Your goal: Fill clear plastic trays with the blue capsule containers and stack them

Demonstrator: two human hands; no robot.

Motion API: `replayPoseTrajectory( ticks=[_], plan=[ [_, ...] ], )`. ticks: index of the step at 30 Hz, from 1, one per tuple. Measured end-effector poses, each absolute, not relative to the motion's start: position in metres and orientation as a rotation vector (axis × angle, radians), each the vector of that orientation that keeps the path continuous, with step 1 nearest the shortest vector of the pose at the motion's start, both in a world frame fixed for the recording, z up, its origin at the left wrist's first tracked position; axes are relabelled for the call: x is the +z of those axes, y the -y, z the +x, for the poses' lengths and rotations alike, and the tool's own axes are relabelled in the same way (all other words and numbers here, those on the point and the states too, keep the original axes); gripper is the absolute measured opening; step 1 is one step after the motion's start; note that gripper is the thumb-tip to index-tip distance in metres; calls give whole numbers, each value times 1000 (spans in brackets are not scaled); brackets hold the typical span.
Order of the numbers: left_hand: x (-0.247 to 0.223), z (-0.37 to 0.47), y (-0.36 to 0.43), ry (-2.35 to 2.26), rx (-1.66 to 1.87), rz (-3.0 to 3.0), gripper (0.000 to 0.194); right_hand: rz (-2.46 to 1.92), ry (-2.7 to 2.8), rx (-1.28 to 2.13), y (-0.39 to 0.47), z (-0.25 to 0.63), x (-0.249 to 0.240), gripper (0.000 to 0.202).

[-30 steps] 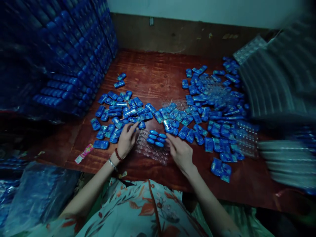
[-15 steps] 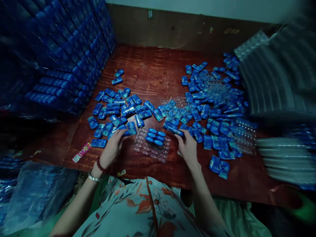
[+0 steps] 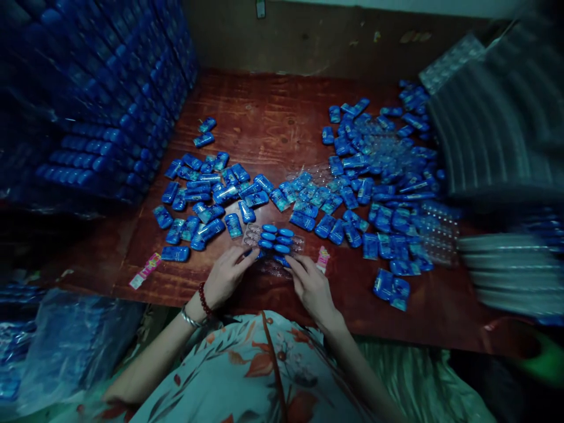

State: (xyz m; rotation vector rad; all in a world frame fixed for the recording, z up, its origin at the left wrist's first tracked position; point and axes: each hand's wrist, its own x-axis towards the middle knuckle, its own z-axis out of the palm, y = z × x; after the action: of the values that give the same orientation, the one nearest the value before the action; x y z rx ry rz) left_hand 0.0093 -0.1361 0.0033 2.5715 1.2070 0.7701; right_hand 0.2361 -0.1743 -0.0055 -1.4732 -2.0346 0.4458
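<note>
In front of me lies a clear plastic tray (image 3: 251, 233) with moulded hollows, several small blue wrapped packets (image 3: 275, 237) sitting side by side on its middle. My left hand (image 3: 228, 275) is at the tray's near left part, its thumb and fingers closed on a blue packet (image 3: 259, 254) that is partly hidden. Opposite it, my right hand (image 3: 311, 289) pinches another blue packet (image 3: 281, 260) at the near right. Both packets touch or hover just over the tray, close to the row in front; I cannot tell which.
Loose blue packets (image 3: 227, 192) are scattered left of the tray, with a larger heap (image 3: 352, 158) on the right. Stacked blue packs (image 3: 83, 153) rise at the left. Stacked clear trays (image 3: 489, 123) stand at the right. Pink labels (image 3: 145, 271) lie on the red-brown table (image 3: 273, 111).
Both hands have moved inward from the loose packets to the tray, each bringing a blue packet. A pink label formerly behind my right hand now shows. The view has tilted slightly.
</note>
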Motion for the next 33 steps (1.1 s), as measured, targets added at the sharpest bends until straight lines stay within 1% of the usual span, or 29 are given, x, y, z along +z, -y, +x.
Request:
replayPoseTrajectory(
  ticks=[4,7,13,17,19,22,25,27,29,30,33],
  plan=[
    [6,12,130,-1019,740,2737,33,-1522,2366,226,165,235,7,35],
    [8,16,130,-996,743,2757,33,-1499,2555,114,157,230,18,33],
    [0,26,136,-1058,696,2760,30,-1478,2678,76,146,217,23,24],
    [0,30,135,-1114,551,2776,30,-1461,2574,19,152,218,17,29],
    [1,28,135,-1139,544,2776,31,-1424,2458,-2,157,223,14,32],
    [0,19,133,-1247,717,2611,33,-1439,2198,49,159,237,8,33],
    [-5,4,117,-1563,901,2284,33,-1646,1896,149,141,255,1,28],
    [-9,-3,97,-1769,796,2173,40,-1831,1825,169,120,265,-6,29],
    [-12,-7,76,-1871,554,2183,52,-1977,1907,142,97,270,-12,33],
    [-12,-8,67,-1881,428,2204,56,-2020,1971,115,88,271,-15,34],
    [-10,-9,48,-1829,155,2230,50,-2067,2097,66,71,267,-19,26]
  ],
)
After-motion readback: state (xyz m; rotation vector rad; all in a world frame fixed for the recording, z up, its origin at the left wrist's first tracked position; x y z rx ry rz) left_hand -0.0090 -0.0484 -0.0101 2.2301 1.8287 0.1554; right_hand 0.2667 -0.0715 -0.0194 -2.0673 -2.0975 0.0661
